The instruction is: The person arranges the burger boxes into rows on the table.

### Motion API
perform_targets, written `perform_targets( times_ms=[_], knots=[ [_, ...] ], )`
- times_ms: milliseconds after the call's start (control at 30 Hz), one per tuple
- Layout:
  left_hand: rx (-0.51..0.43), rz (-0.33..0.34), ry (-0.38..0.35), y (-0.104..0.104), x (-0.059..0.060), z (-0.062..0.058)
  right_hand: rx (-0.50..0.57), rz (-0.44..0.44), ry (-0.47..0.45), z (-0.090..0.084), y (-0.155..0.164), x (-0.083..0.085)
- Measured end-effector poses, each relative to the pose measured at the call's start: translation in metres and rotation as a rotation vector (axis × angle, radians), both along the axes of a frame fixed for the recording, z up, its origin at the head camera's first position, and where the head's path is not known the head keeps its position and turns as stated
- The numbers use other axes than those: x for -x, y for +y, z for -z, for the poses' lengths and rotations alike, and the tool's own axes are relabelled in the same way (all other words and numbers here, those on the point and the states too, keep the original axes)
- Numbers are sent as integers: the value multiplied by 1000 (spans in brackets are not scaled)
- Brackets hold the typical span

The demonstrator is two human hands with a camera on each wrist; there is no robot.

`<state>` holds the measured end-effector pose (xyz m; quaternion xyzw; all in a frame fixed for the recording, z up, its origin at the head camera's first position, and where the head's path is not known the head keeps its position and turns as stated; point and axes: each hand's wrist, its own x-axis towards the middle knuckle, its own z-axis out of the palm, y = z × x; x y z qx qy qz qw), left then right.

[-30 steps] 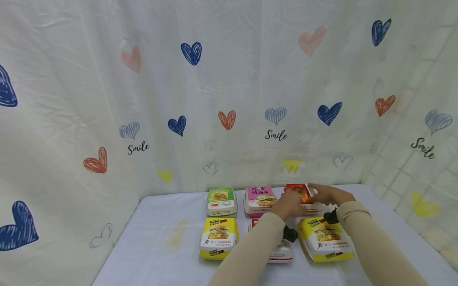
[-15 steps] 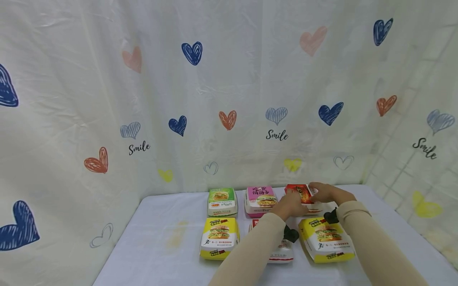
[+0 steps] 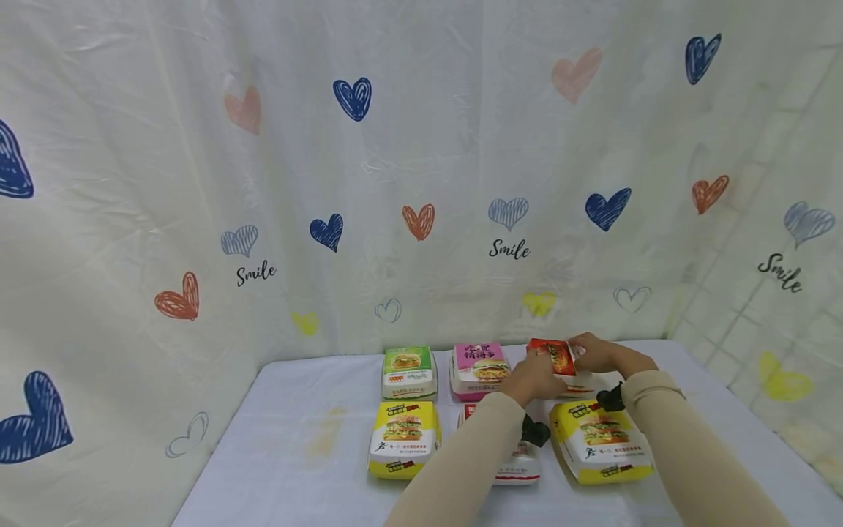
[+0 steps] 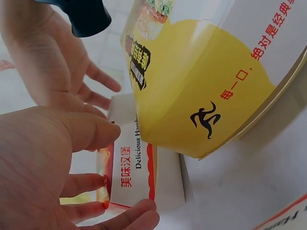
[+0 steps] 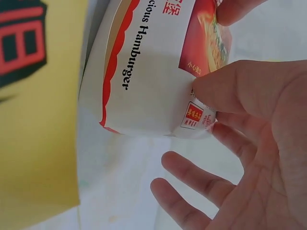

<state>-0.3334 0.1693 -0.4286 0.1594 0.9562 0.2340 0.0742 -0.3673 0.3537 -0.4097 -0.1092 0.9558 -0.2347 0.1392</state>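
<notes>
The red burger box at the far right was gripped by both hands, its lid not yet closed; five other boxes sat shut.

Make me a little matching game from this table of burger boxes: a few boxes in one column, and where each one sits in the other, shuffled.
Things:
1. green burger box
2. pink burger box
3. red burger box
4. yellow burger box

Places:
A. back row, middle
B. front row, at the left end
C. back row, at the left end
D. back row, at the right end, between the left hand and the right hand

Pairs: 1-C, 2-A, 3-D, 4-B
</notes>
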Motion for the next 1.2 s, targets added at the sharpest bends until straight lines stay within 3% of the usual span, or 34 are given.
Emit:
perform_targets(
  times_ms=[333,700,1067,1200],
  knots=[
    [-7,-44,-22,1,-2,0,-24,-5,30,-2,9,-3],
    [38,-31,10,-2,-6,-2,15,40,-53,3,14,1],
    [70,-27,-14,1,8,8,-10,18,-17,2,15,-3],
    [53,-36,-16,0,7,9,-16,26,-18,-1,12,-6]
  ],
)
